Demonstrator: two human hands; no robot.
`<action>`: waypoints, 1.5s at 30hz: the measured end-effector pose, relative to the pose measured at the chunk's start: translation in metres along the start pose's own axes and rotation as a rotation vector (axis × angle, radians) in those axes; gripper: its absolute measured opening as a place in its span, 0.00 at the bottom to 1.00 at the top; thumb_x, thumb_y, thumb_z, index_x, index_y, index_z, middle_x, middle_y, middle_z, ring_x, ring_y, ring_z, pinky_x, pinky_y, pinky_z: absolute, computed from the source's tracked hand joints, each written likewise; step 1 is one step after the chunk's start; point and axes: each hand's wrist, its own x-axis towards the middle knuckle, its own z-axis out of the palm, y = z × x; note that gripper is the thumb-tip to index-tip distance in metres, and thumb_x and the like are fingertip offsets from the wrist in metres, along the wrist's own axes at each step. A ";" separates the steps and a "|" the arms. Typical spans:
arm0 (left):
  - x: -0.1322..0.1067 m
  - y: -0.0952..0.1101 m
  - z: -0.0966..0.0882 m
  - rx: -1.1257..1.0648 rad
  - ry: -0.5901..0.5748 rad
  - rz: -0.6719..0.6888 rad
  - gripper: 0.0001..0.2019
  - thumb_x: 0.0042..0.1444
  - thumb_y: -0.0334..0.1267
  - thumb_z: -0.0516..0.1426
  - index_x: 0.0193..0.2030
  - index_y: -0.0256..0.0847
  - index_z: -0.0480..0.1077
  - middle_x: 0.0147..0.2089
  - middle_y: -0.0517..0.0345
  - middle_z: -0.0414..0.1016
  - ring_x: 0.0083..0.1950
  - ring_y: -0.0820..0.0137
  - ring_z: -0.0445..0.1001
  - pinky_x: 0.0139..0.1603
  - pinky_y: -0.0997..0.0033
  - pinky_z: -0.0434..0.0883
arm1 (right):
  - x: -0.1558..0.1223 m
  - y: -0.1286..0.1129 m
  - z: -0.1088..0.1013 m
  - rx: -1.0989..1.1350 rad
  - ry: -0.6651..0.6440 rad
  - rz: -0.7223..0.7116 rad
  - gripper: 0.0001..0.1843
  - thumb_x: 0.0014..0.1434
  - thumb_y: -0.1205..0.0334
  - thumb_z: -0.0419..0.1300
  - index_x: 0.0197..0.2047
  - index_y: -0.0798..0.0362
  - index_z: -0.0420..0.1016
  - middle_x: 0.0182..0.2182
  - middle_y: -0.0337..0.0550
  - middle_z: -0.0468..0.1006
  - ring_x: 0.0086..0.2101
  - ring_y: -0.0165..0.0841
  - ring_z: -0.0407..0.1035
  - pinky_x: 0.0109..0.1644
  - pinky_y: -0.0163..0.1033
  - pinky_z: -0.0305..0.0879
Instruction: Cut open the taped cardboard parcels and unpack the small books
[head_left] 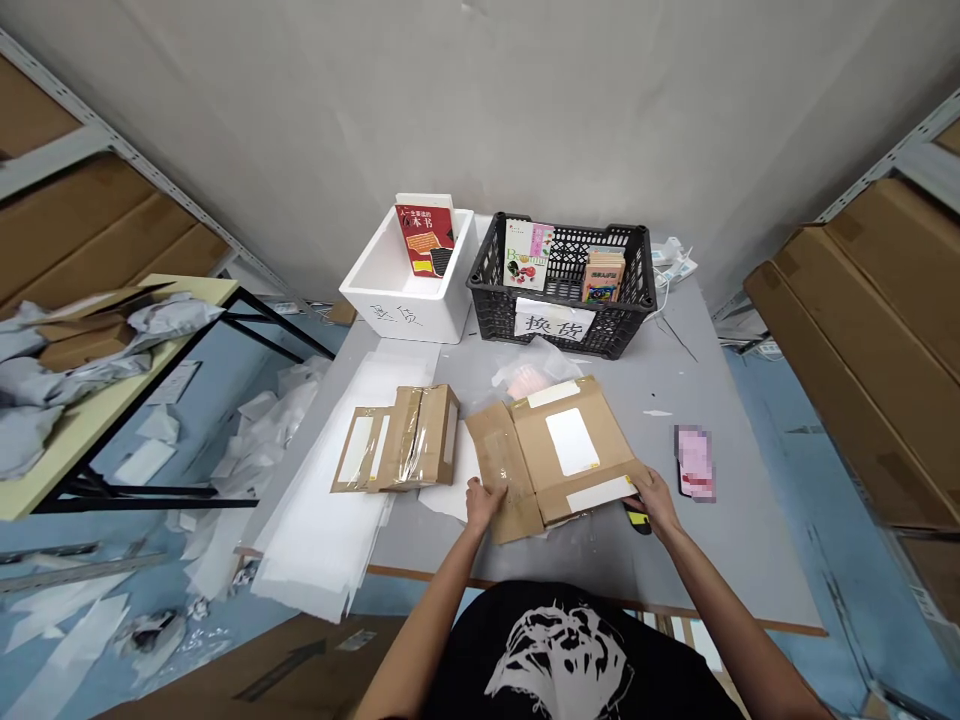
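Observation:
An opened cardboard book mailer (525, 445) lies on the grey table (720, 540), its white labels facing up and clear tape on its flap. My left hand (480, 503) is on the mailer's left flap with the fingers curled over it. My right hand (652, 498) grips the mailer's lower right corner. A small black and yellow tool (637, 520) shows beneath that hand. Left of the mailer lies a second, taped cardboard mailer (420, 437). A crumpled clear plastic bag (529, 367) sits just beyond the opened one.
A white foam box (405, 300) holding books and a black plastic basket (562, 290) with books stand at the table's far end. A blurred pink phone (694, 462) lies on the right. White sheets (315, 520) overhang the left edge. A side table holds grey mailing bags.

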 end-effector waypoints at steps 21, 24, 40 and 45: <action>-0.049 0.021 -0.119 -0.936 0.169 0.237 0.29 0.49 0.49 0.60 0.56 0.39 0.60 0.57 0.44 0.71 0.54 0.61 0.73 0.51 0.62 0.72 | -0.070 -0.074 0.014 0.129 -0.233 -0.263 0.36 0.41 0.52 0.71 0.55 0.40 0.69 0.47 0.39 0.76 0.36 0.30 0.73 0.30 0.28 0.73; -0.060 -0.002 -0.196 -1.031 0.360 0.281 0.29 0.46 0.50 0.62 0.53 0.40 0.61 0.53 0.48 0.74 0.50 0.62 0.75 0.49 0.63 0.73 | -0.089 -0.087 0.087 0.170 -0.409 -0.253 0.31 0.45 0.51 0.69 0.52 0.42 0.69 0.44 0.38 0.77 0.36 0.30 0.73 0.32 0.31 0.74; 0.092 0.159 -0.369 -0.849 0.256 0.742 0.29 0.39 0.48 0.64 0.48 0.37 0.66 0.48 0.52 0.76 0.46 0.65 0.75 0.47 0.66 0.71 | -0.066 -0.158 0.270 0.466 -0.470 -0.471 0.24 0.50 0.44 0.62 0.45 0.50 0.67 0.37 0.39 0.78 0.29 0.31 0.75 0.35 0.40 0.76; 0.150 0.230 -0.304 -0.484 0.161 0.419 0.28 0.47 0.41 0.60 0.55 0.34 0.61 0.48 0.45 0.76 0.45 0.62 0.76 0.44 0.65 0.71 | -0.003 -0.160 0.256 0.460 -0.248 -0.315 0.17 0.55 0.51 0.57 0.45 0.49 0.64 0.33 0.34 0.77 0.27 0.27 0.75 0.36 0.38 0.76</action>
